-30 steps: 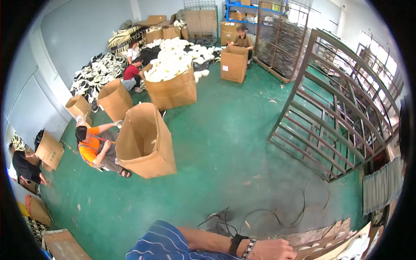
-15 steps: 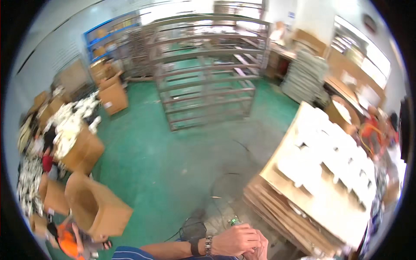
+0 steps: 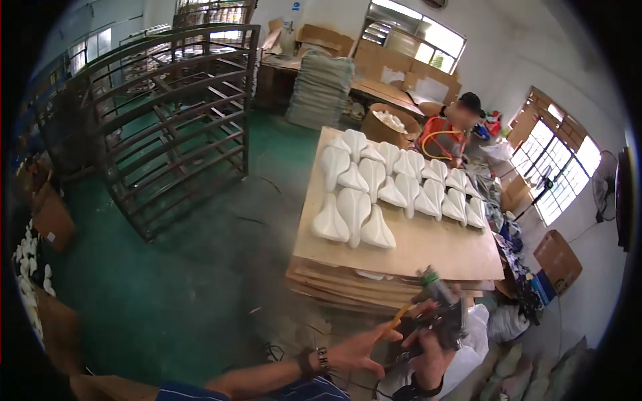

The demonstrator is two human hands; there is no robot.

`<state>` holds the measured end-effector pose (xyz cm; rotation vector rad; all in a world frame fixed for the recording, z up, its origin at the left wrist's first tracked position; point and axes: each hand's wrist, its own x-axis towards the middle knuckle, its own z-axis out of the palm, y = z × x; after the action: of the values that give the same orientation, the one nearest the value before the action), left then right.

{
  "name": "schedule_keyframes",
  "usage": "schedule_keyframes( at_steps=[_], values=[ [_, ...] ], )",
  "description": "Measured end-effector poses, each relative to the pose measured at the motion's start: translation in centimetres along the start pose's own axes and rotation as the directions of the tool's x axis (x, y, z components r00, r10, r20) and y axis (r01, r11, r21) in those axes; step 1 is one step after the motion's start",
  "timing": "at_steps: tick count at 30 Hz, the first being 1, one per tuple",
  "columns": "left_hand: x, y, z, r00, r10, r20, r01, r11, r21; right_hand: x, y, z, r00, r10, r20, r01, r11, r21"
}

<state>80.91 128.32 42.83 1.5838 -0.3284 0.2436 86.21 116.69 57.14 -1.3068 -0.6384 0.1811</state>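
My right hand (image 3: 431,355) is closed round a dark hand tool (image 3: 449,319) with a green and grey end, near the front edge of the board stack. What kind of tool it is I cannot make out. My left hand (image 3: 360,349) is just left of it, thumb and fingers apart, its fingertips by a yellow hose (image 3: 401,313) that runs up toward the tool. Beyond both hands, several white bicycle saddle pads (image 3: 354,207) lie in rows on a pale board (image 3: 428,257).
More boards (image 3: 341,284) are stacked beneath. A brown metal rack (image 3: 177,134) stands at the left, cardboard boxes (image 3: 53,214) at the far left. Behind the boards is a person in orange (image 3: 445,137). White plastic sheeting (image 3: 471,347) lies beside my right hand; a fan (image 3: 605,186) hangs at right.
The view has swung right, so the boards are now central. My hands were together low in the picture; now they are apart and further right, the right one round the tool.
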Motion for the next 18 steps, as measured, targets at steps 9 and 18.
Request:
schedule_keyframes(
  at_steps=[9,18],
  values=[
    [0.0,-5.2,0.0,0.889,-0.225,0.398,0.336,0.912,-0.235,4.0,-6.3,1.7,0.959,-0.228,-0.168,0.215,0.972,-0.091],
    [3.0,-5.7,-5.9,0.927,-0.293,0.234,0.355,0.888,-0.292,13.1,-9.9,2.8,0.903,-0.430,-0.027,0.428,0.890,0.158]
  ],
)
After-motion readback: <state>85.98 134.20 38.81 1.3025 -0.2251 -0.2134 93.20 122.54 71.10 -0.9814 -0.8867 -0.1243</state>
